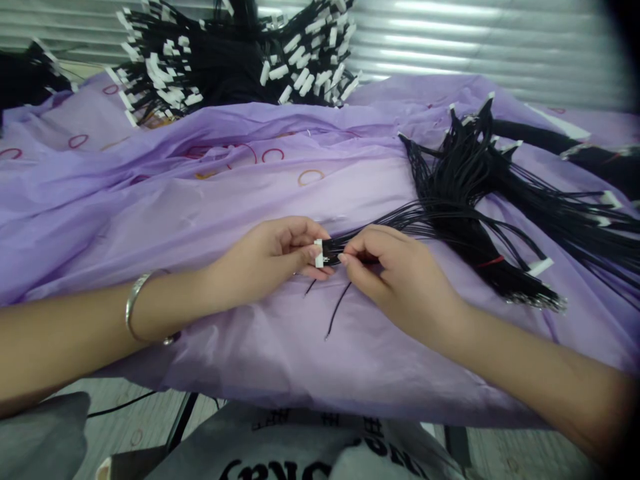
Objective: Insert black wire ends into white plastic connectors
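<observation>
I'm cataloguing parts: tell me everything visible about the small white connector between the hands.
The small white plastic connector is a narrow block standing upright, pinched by the left hand. Thin black wires enter its right side, where the right hand grips them. It hovers just above the purple plastic sheet.

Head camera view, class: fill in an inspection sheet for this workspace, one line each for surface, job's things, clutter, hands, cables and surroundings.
Surface: purple sheet, wrinkled, printed with small rings, draped over the worktop.
Job's things: white connector with black wires entering it from the right; two loose wire ends hang below.
Clutter: finished harness pile at the back; another dark pile at far left.
Hands: left hand pinches the connector, bracelet on its wrist; right hand pinches the wires beside the connector.
Cables: black wire bundle fanned out on the right, a red band around it.
Surroundings: ribbed grey wall behind; grey printed clothing at the bottom.
</observation>
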Available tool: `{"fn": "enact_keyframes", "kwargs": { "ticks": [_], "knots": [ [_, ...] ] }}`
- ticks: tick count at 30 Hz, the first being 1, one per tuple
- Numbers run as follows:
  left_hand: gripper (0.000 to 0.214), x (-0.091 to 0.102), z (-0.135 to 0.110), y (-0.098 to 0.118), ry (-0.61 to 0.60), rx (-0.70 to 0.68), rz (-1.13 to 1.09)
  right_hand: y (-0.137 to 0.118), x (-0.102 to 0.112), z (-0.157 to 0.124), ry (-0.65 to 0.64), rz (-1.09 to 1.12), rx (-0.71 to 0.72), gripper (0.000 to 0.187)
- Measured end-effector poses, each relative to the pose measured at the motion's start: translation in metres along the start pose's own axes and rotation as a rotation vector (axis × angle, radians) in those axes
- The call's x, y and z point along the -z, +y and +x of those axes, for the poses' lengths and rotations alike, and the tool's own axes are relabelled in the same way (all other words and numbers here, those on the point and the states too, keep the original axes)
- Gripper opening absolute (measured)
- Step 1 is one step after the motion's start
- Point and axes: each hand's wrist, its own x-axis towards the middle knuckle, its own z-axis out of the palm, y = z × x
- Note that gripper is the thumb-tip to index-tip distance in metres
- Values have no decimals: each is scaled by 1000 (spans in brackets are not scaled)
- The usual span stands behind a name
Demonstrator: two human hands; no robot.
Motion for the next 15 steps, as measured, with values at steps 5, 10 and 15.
{"fn": "enact_keyframes", "kwargs": {
  "ticks": [5,10,15],
  "knots": [
    [9,-2,0,1,22,23,-10,-2,0,0,-60,-27,-65,11],
    [10,-3,1,1,59,45,-19,-4,0,0,-119,-78,-102,13],
    [10,-5,1,2,82,59,-36,-5,-4,2,-118,-82,-127,14]
  ]
}}
